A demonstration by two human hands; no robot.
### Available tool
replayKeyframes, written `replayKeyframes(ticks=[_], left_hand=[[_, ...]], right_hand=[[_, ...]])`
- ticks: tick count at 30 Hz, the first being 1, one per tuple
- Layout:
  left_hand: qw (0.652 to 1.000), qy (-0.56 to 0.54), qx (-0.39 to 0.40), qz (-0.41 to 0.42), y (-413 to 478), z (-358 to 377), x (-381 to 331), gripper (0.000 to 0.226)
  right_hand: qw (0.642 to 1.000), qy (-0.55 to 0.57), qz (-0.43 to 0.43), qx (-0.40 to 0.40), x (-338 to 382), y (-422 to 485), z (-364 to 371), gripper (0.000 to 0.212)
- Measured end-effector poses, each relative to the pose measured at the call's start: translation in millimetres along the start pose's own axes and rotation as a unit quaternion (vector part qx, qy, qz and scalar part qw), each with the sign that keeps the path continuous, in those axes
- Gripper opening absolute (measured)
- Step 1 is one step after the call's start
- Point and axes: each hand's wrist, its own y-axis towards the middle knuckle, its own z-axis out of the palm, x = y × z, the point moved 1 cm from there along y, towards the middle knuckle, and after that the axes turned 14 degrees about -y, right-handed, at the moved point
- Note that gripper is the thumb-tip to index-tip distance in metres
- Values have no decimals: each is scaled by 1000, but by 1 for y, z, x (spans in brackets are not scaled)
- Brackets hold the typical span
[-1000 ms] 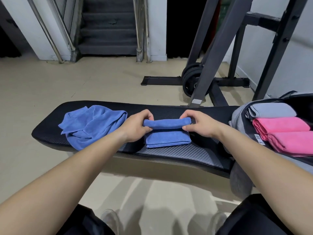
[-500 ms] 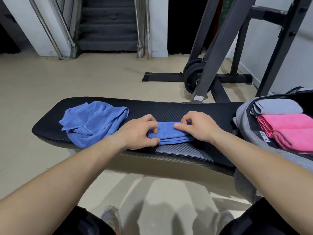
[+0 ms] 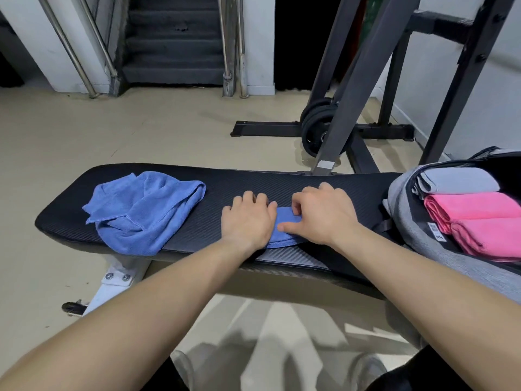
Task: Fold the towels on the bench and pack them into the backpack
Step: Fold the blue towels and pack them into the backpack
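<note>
Hands drawn closer over folded blue towel, left hand pressing flat, right hand curled, pinching it

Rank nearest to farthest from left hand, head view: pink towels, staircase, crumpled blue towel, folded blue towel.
1. folded blue towel, under the left hand
2. crumpled blue towel, left on bench
3. pink towels, right, in backpack
4. staircase, far back
</note>
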Motion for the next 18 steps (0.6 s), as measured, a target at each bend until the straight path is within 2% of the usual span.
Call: replayKeyframes(ticks=[2,8,12,18], left_hand=[[1000,12,-17,0,-2,3,0,45],[1000,4,-15,-7,-5,4,-1,44],[999,-19,-35,-12,-6,10,3,43],[995,-88,-46,-25,3,20,12,45]], right_hand=[[1000,-8,10,7,0,3,-6,36],[996,21,85,18,28,12,13,43],[996,34,66,42,24,7,41,54],[995,34,64,73,24,16,53,58]])
